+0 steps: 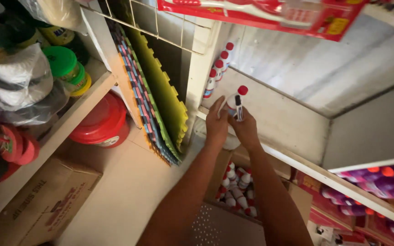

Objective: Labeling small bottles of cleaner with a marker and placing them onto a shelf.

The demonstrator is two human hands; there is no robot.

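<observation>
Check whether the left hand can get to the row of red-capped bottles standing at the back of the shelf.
Probably yes: the left hand is already at the shelf edge, with bare shelf between it and the row of bottles.

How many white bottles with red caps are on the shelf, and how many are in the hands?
White bottles with red caps standing on the shelf: 3
White bottle with red cap held by the left hand and right hand: 1
Total: 4
More lie in the open box below, too jumbled to count.
</observation>
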